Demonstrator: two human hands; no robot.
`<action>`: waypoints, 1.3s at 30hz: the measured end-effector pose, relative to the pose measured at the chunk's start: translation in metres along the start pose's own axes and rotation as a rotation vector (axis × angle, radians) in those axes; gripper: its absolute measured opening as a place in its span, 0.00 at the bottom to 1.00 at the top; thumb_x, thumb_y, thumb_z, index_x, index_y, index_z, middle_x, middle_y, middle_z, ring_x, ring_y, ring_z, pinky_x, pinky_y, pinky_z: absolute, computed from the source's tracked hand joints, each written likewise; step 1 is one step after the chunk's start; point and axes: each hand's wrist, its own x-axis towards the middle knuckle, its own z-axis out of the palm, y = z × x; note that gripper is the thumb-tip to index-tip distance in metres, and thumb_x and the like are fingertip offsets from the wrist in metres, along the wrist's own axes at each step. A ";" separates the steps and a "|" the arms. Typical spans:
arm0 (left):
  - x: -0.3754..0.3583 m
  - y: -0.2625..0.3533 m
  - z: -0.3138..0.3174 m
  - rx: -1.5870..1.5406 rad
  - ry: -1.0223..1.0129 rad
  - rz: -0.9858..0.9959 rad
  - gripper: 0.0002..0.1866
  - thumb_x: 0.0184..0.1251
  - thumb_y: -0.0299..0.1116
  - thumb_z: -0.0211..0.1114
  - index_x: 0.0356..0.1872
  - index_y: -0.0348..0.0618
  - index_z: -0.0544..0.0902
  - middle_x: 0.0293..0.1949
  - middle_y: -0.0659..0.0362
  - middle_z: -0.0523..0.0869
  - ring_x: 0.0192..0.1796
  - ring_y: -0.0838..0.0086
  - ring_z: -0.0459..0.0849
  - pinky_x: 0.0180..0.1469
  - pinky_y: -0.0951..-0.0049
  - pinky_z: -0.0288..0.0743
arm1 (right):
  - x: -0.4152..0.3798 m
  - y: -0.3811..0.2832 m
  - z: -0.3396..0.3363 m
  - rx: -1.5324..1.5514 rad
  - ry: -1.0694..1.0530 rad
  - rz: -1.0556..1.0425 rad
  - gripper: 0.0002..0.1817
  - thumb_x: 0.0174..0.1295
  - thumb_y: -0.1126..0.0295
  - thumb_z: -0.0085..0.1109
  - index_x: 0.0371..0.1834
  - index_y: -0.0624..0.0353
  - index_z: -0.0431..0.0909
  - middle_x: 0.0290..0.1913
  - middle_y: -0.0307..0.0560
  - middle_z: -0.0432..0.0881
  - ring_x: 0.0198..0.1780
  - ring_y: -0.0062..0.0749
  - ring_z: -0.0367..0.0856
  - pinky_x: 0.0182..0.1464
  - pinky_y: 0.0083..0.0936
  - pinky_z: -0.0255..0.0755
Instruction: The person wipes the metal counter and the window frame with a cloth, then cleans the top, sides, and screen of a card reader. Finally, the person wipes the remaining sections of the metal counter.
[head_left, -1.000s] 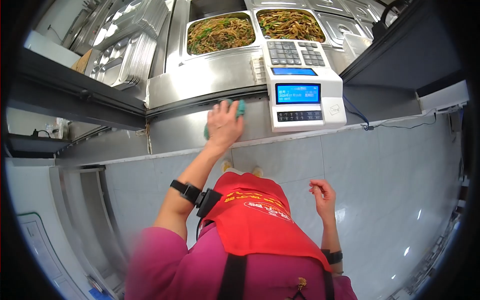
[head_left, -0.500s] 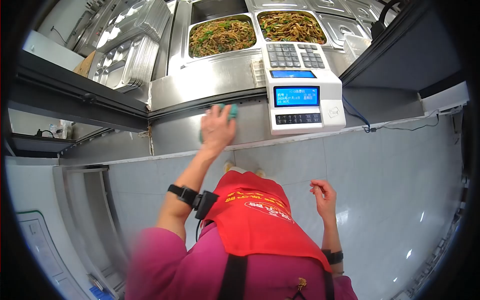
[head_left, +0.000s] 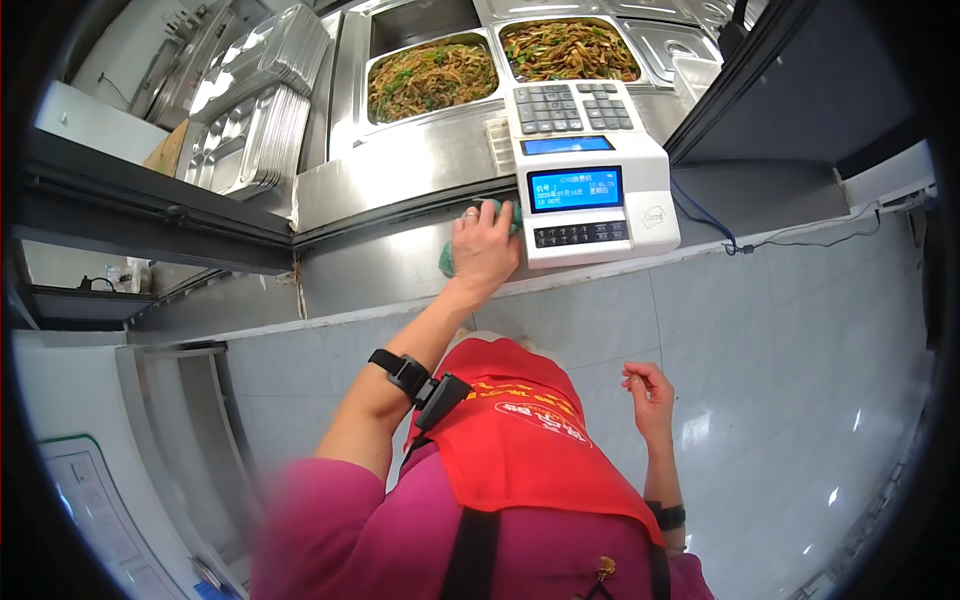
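My left hand (head_left: 482,247) presses a green cloth (head_left: 495,212) flat against the stainless steel front of the serving counter (head_left: 380,262), right beside the white payment terminal (head_left: 585,170) with its blue screen. Most of the cloth is hidden under my palm. My right hand (head_left: 648,392) hangs loosely at my side over the tiled floor, fingers slightly curled and holding nothing. I wear a red apron over a pink top, with a black band on each wrist.
Two steel pans of fried noodles (head_left: 432,75) (head_left: 568,48) sit in the counter behind the terminal. A stack of steel meal trays (head_left: 245,110) stands at the left. A cable (head_left: 800,240) runs along the counter's base at the right. Grey floor tiles (head_left: 780,380) spread below.
My left hand has slid the cloth to the right along the counter front, from left of the terminal up to its edge. My right hand has stayed where it was.
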 end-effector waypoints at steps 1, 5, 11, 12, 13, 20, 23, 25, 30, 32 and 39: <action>0.000 0.001 -0.001 -0.010 0.006 0.025 0.24 0.50 0.37 0.66 0.51 0.45 0.80 0.41 0.54 0.76 0.43 0.60 0.78 0.43 0.59 0.69 | 0.000 0.000 0.001 -0.011 -0.009 0.006 0.10 0.66 0.82 0.49 0.45 0.64 0.80 0.39 0.42 0.80 0.37 0.23 0.79 0.41 0.20 0.76; -0.015 -0.030 -0.019 -0.006 -0.020 -0.125 0.20 0.54 0.36 0.65 0.50 0.47 0.82 0.41 0.54 0.76 0.42 0.58 0.77 0.43 0.59 0.70 | 0.010 0.001 0.008 -0.035 -0.069 -0.004 0.10 0.67 0.80 0.49 0.46 0.63 0.79 0.39 0.41 0.81 0.37 0.21 0.79 0.41 0.19 0.74; -0.075 -0.137 -0.054 0.244 0.039 -0.363 0.19 0.57 0.40 0.63 0.50 0.48 0.83 0.41 0.55 0.77 0.42 0.58 0.79 0.41 0.57 0.72 | 0.026 -0.004 0.016 -0.061 -0.147 -0.031 0.10 0.68 0.79 0.49 0.46 0.63 0.79 0.40 0.41 0.81 0.37 0.21 0.78 0.41 0.19 0.73; -0.087 -0.157 -0.057 0.268 0.071 -0.431 0.19 0.57 0.40 0.62 0.50 0.48 0.82 0.41 0.55 0.78 0.43 0.58 0.79 0.41 0.57 0.72 | 0.028 -0.004 0.016 -0.061 -0.154 -0.044 0.10 0.68 0.79 0.49 0.46 0.63 0.79 0.40 0.41 0.81 0.37 0.21 0.78 0.41 0.19 0.73; -0.100 -0.178 -0.057 0.290 0.104 -0.495 0.19 0.57 0.40 0.62 0.50 0.48 0.82 0.41 0.55 0.78 0.43 0.58 0.79 0.41 0.57 0.72 | 0.030 -0.005 0.016 -0.054 -0.153 -0.048 0.10 0.68 0.80 0.49 0.46 0.63 0.79 0.40 0.41 0.81 0.37 0.21 0.78 0.41 0.19 0.73; -0.091 -0.155 -0.045 0.366 0.115 -0.556 0.19 0.58 0.39 0.61 0.49 0.44 0.81 0.41 0.53 0.78 0.44 0.58 0.80 0.44 0.57 0.72 | 0.024 -0.001 0.015 -0.028 -0.146 -0.045 0.09 0.68 0.79 0.49 0.46 0.63 0.79 0.40 0.40 0.80 0.38 0.20 0.78 0.42 0.19 0.73; -0.055 -0.095 -0.029 0.203 0.086 -0.389 0.19 0.56 0.38 0.63 0.47 0.41 0.80 0.41 0.53 0.77 0.44 0.58 0.79 0.45 0.57 0.71 | 0.023 -0.002 0.017 -0.035 -0.159 -0.040 0.09 0.68 0.79 0.49 0.46 0.63 0.79 0.40 0.40 0.80 0.38 0.20 0.78 0.42 0.19 0.74; -0.041 -0.072 -0.020 0.179 0.081 -0.349 0.18 0.55 0.38 0.64 0.47 0.42 0.80 0.41 0.54 0.77 0.44 0.59 0.78 0.44 0.57 0.70 | 0.025 -0.005 0.019 -0.041 -0.165 -0.043 0.09 0.67 0.80 0.49 0.45 0.63 0.80 0.39 0.41 0.80 0.37 0.21 0.79 0.41 0.19 0.75; -0.054 -0.080 -0.034 0.098 0.075 -0.261 0.17 0.57 0.39 0.63 0.48 0.50 0.82 0.40 0.57 0.77 0.42 0.61 0.78 0.43 0.58 0.69 | 0.034 -0.010 0.031 -0.071 -0.205 -0.045 0.09 0.66 0.81 0.49 0.44 0.65 0.80 0.38 0.43 0.80 0.36 0.22 0.79 0.42 0.20 0.77; -0.068 -0.114 -0.042 0.221 0.090 -0.378 0.17 0.57 0.41 0.62 0.49 0.53 0.83 0.41 0.58 0.77 0.43 0.61 0.78 0.42 0.58 0.70 | 0.039 -0.014 0.032 -0.077 -0.218 -0.039 0.09 0.66 0.82 0.49 0.44 0.65 0.80 0.39 0.43 0.80 0.37 0.23 0.79 0.42 0.21 0.77; -0.118 -0.211 -0.063 0.493 0.173 -0.788 0.18 0.62 0.45 0.58 0.50 0.51 0.81 0.46 0.53 0.77 0.48 0.55 0.78 0.47 0.52 0.71 | 0.032 -0.012 0.023 -0.069 -0.186 -0.040 0.10 0.66 0.82 0.48 0.44 0.64 0.80 0.39 0.43 0.80 0.39 0.24 0.79 0.42 0.22 0.77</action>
